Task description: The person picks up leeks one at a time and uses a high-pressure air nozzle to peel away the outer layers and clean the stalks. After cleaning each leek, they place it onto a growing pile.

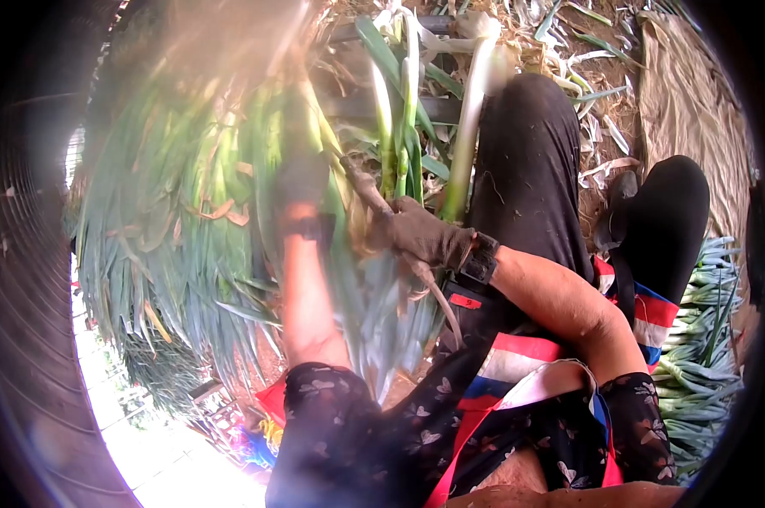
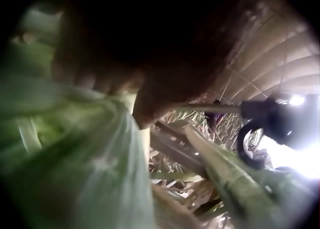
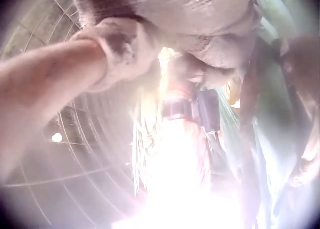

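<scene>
Peelings (image 1: 609, 165) litter the ground (image 1: 602, 72) toward two o'clock; a ribbed wall (image 1: 27, 279) curves at nine. Leeks (image 1: 175, 190) heap at ten — more at four. The right hand (image 1: 429, 233) grips a brown tube (image 1: 367, 184); the left hand (image 1: 302, 182), blurred, grips a leek (image 1: 321, 127) at eleven — its far end lost in haze.

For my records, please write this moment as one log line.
left hand: blurred, among leafy stalks, grip unclear | right hand: gloved, holding brownish strip | person's right: stacked greens
</scene>
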Action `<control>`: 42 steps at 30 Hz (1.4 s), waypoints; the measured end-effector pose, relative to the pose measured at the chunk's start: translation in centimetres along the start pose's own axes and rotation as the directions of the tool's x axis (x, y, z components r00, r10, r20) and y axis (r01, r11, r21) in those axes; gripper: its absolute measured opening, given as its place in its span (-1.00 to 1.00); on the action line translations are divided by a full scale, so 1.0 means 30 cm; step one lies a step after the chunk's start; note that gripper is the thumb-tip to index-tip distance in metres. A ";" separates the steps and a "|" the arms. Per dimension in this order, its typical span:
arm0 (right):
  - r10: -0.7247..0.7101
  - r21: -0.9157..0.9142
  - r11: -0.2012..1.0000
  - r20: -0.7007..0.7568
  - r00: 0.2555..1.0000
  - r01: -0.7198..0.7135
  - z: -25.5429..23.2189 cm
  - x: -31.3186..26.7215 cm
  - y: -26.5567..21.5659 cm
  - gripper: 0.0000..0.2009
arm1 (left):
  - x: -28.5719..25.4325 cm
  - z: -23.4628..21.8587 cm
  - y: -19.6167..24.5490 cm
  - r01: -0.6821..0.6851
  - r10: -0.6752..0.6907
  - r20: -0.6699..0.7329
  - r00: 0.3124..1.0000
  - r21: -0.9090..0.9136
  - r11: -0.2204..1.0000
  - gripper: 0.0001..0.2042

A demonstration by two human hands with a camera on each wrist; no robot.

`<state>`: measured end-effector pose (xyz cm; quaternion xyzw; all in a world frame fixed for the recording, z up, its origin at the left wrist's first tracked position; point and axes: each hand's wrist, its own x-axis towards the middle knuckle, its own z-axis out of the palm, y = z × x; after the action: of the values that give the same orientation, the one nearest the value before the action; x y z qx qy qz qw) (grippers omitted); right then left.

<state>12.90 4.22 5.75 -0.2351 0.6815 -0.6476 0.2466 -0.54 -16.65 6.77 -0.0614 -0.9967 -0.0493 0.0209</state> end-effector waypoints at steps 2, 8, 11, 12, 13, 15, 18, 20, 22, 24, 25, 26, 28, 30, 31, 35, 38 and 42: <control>-0.173 -0.454 0.867 0.113 0.978 0.206 -0.027 0.000 -0.034 -0.73 | 0.057 0.028 0.001 0.143 -0.146 0.124 0.982 0.030 0.989 -0.58; 0.051 -0.222 0.972 -0.100 0.994 -0.072 0.040 -0.026 -0.091 -0.70 | -0.097 0.037 0.092 -0.064 0.067 -0.045 0.997 0.061 0.996 -0.56; -0.175 -0.441 0.894 -0.198 0.965 0.071 0.108 -0.046 -0.021 -0.62 | -0.180 0.054 0.108 -0.154 0.159 -0.233 0.959 0.041 0.987 -0.53; -0.118 -0.353 0.935 -0.240 0.963 0.026 0.116 -0.057 -0.035 -0.58 | -0.195 0.070 0.097 -0.149 0.137 -0.290 0.947 -0.017 0.989 -0.51; 0.227 0.054 0.974 -0.215 0.950 -0.221 0.075 -0.084 -0.161 -0.55 | -0.198 0.100 0.076 -0.054 0.056 0.001 0.998 0.323 0.945 -0.51; 0.516 0.434 0.778 -0.032 0.856 -0.453 0.065 -0.097 -0.201 -0.49 | -0.199 0.205 -0.015 0.014 -0.042 0.039 0.998 0.549 0.836 -0.52; 0.499 0.400 0.796 -0.007 0.867 -0.454 0.110 -0.094 -0.121 -0.50 | -0.221 0.280 -0.122 0.010 0.050 -0.241 0.969 0.243 0.970 -0.55; 0.475 0.288 0.848 -0.038 0.879 -0.445 0.126 -0.100 -0.127 -0.60 | -0.226 0.221 -0.085 0.045 -0.028 -0.108 0.994 0.162 0.986 -0.57; 0.416 0.328 0.858 0.009 0.909 -0.396 0.151 -0.079 -0.073 -0.71 | -0.231 0.212 -0.049 0.059 -0.039 -0.137 0.990 0.138 0.989 -0.60; 0.341 0.295 0.895 0.033 0.939 -0.335 0.171 -0.060 -0.014 -0.77 | -0.229 0.178 -0.033 0.009 -0.004 -0.073 0.997 0.070 0.997 -0.63; 0.294 0.243 0.925 0.035 0.955 -0.294 0.169 -0.054 -0.006 -0.77 | -0.222 0.133 -0.004 -0.017 0.019 -0.043 0.999 0.037 0.999 -0.64; 0.232 0.121 0.965 0.012 0.973 -0.232 0.163 -0.050 0.003 -0.76 | -0.218 0.091 0.031 -0.047 0.046 -0.051 0.998 -0.010 0.999 -0.66; 0.085 -0.205 0.974 -0.042 0.995 -0.092 0.123 -0.046 -0.029 -0.74 | -0.231 -0.028 0.153 -0.107 0.099 -0.070 0.993 -0.107 0.989 -0.69; 0.056 -0.242 0.967 -0.083 0.995 -0.074 0.089 -0.036 -0.036 -0.75 | -0.287 -0.039 0.145 -0.133 0.129 -0.034 0.991 -0.161 0.978 -0.69; 0.115 -0.078 0.989 -0.099 0.988 -0.123 0.078 -0.027 -0.023 -0.76 | -0.307 -0.040 0.149 -0.126 0.122 -0.030 0.992 -0.174 0.977 -0.67; 0.057 0.010 0.998 -0.152 0.987 -0.056 0.061 0.009 0.026 -0.78 | -0.413 -0.031 0.134 -0.134 0.127 -0.056 0.990 -0.161 0.978 -0.60; -0.111 -0.387 0.919 -0.084 0.990 0.070 -0.002 -0.017 -0.083 -0.77 | -0.479 -0.064 0.141 -0.103 0.112 0.056 0.992 -0.140 0.985 -0.58; -0.345 -0.517 0.824 -0.133 0.929 0.232 0.002 0.003 0.004 -0.79 | -0.541 -0.097 0.173 -0.061 0.084 0.125 0.989 -0.178 0.982 -0.56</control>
<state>12.87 4.12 5.62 -0.3176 0.8030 -0.5043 -0.0002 16.31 -13.78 9.38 -0.1023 -0.9849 -0.1308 -0.0488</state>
